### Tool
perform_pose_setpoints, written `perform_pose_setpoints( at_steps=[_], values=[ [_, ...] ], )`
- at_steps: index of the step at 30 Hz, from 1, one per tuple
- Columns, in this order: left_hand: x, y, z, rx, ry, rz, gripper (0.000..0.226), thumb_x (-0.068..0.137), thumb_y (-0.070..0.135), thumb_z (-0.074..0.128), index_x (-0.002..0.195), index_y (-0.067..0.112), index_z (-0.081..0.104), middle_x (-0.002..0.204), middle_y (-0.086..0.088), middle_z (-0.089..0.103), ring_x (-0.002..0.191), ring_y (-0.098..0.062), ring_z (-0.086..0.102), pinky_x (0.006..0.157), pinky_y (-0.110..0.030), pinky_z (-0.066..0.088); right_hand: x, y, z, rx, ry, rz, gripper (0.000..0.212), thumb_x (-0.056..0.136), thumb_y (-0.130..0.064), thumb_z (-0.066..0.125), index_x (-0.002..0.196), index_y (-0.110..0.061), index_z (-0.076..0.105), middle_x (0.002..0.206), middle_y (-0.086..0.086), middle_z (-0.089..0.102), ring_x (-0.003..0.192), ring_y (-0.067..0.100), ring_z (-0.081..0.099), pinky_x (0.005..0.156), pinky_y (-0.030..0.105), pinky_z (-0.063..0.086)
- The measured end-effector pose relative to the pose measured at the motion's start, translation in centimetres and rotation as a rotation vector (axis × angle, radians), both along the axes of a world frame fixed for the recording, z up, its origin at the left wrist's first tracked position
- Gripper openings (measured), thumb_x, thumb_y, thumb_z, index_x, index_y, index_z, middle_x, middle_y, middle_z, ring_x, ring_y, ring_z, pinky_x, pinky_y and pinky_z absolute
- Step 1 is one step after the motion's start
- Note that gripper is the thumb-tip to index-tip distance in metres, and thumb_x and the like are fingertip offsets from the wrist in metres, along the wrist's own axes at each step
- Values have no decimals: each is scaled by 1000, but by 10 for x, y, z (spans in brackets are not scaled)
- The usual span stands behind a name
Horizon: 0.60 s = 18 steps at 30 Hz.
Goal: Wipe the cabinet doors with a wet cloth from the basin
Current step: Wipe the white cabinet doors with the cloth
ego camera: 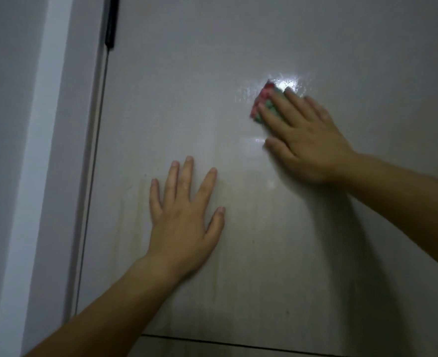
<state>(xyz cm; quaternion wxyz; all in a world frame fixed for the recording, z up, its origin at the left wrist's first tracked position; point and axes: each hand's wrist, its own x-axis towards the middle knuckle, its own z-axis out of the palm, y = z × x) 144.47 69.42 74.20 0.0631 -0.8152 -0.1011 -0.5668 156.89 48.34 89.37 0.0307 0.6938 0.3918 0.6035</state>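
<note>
Head view: we see the right hand pressing a red-and-green cloth flat against the upper middle of the pale cabinet door, its fingers straight and close together over the cloth. The left hand lies flat on the door lower down, fingers spread. The door shines wet beside the cloth.

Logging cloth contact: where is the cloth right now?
Head view, upper right: the cloth is pressed to the cabinet door under the right hand, beside the glare.
</note>
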Motion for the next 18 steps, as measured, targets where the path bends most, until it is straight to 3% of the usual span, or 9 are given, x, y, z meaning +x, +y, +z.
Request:
perform_pose_setpoints(
  at_steps=[3, 6, 8, 11, 14, 18],
  values=[
    [4, -1, 1, 1, -17, 27, 69, 97, 61, 19, 162, 39, 7, 172, -3, -7, 158, -24, -13, 125, -58, -4, -1, 1, -22, 49, -11, 26, 67, 103, -56, 18, 163, -28, 9, 172, 2, 1, 158, 26, -2, 127, 45, 1],
    [4, 1, -1, 27, -12, 61, 67, 99, 59, 21, 162, 38, 8, 172, -5, -4, 158, -25, -8, 125, -58, 1, 10, -13, -76, -207, -124, 0, 67, 105, -57, 19, 164, -26, 9, 172, 3, 0, 158, 27, -3, 127, 46, 3],
    [5, -1, -1, 17, -17, 76, 67, 99, 58, 20, 162, 37, 9, 172, -6, -3, 158, -26, -7, 125, -59, 1, 20, -28, -76, -300, -162, -33, 65, 106, -55, 20, 164, -27, 10, 171, 3, 2, 158, 28, -1, 128, 45, 4],
    [8, -16, 3, 30, -36, 75, 67, 100, 55, 24, 161, 28, 17, 172, -10, 4, 158, -30, -1, 125, -60, 1, 24, -39, -34, -35, -45, -12, 65, 104, -55, 19, 163, -27, 13, 171, 3, 4, 158, 27, 4, 127, 46, 7],
    [17, -36, 10, 140, -4, 9, 68, 100, 52, 27, 162, 24, 18, 172, -8, 6, 159, -27, 0, 125, -59, -1, 18, -40, -21, 173, 124, 9, 69, 103, -57, 13, 163, -27, -3, 171, 0, -12, 158, 23, -12, 128, 47, -2],
    [30, -54, 15, 230, 49, -29, 68, 102, 53, 22, 163, 26, 14, 172, -7, 4, 159, -25, -1, 127, -54, -2, 26, -45, -86, -95, -34, -7, 68, 105, -56, 16, 163, -24, -2, 170, 3, -10, 158, 25, -10, 128, 46, 1]
  ],
)
